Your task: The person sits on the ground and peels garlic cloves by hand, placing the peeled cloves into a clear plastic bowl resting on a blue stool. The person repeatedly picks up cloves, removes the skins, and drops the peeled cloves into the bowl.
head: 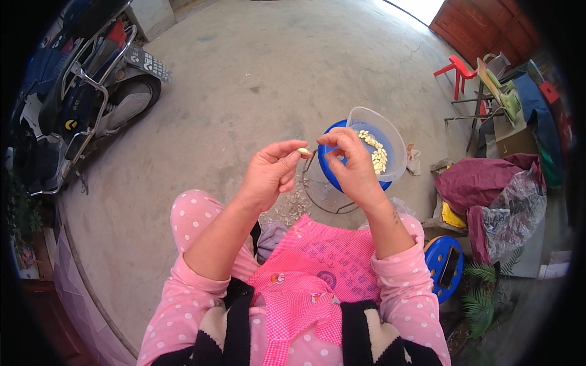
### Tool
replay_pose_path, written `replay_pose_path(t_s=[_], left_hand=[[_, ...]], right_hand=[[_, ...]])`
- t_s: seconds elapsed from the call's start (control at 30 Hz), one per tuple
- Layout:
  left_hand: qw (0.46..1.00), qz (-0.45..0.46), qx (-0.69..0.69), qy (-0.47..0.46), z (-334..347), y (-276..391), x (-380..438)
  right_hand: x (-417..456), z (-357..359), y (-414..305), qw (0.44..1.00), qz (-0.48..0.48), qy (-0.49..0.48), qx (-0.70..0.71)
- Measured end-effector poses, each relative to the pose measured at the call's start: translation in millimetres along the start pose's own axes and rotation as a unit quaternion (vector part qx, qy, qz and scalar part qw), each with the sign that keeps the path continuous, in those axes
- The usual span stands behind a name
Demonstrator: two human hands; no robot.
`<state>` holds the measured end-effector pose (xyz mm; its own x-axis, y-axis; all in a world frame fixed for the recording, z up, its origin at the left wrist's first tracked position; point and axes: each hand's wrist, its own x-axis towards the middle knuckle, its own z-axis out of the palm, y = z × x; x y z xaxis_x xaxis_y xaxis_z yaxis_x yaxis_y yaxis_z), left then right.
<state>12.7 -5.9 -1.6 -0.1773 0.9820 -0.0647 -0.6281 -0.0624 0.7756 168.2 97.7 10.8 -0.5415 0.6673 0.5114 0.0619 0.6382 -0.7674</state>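
My left hand (272,171) pinches a pale garlic clove (303,151) between thumb and fingertips, above the floor. To its right, my right hand (350,158) is raised with thumb and index finger apart, and no object shows between them. Behind that hand a clear plastic basket (397,151), tilted in view, holds many peeled pale cloves (379,160). It rests on a round blue stool (335,179) with metal legs. Scattered skins (293,201) lie on the concrete below my hands. A pink checked apron (311,261) covers my lap.
A parked scooter (87,96) stands at the left. On the right are a red plastic chair (458,71), a purple cloth (476,180) with clear plastic sheeting (517,215), a second blue stool (442,270) with a phone (450,266) on it, and a fern-like plant (478,306).
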Motion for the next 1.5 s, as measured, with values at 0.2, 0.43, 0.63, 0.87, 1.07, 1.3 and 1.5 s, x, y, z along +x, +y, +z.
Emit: replay_pose_path(t_s=[0.2,0.43,0.63,0.87,1.07,1.3,1.5], left_hand=[[1.000,-0.013,-0.008,0.021,-2,2,2],[0.999,-0.013,0.021,0.023,1,1,1],[0.999,-0.024,0.012,0.031,-1,-5,0],[0.999,-0.039,0.035,0.013,3,-3,-2],[0.998,-0.021,-0.053,-0.029,-1,-2,-2],[1.000,-0.004,-0.014,-0.016,-1,-3,-2],[0.999,-0.025,-0.013,0.015,0,0,1]], right_hand=[[0,-9,-18,0.965,0.213,-0.090,0.125],[-2,0,-20,0.993,-0.078,-0.050,-0.075],[-2,4,-17,0.974,-0.147,-0.025,-0.170],[-2,3,-17,0.996,0.037,-0.048,-0.058],[1,-6,-13,0.972,0.196,-0.122,0.044],[0,-10,-1,0.989,-0.100,-0.061,-0.089],[-2,-24,-8,0.952,0.237,-0.187,0.042]])
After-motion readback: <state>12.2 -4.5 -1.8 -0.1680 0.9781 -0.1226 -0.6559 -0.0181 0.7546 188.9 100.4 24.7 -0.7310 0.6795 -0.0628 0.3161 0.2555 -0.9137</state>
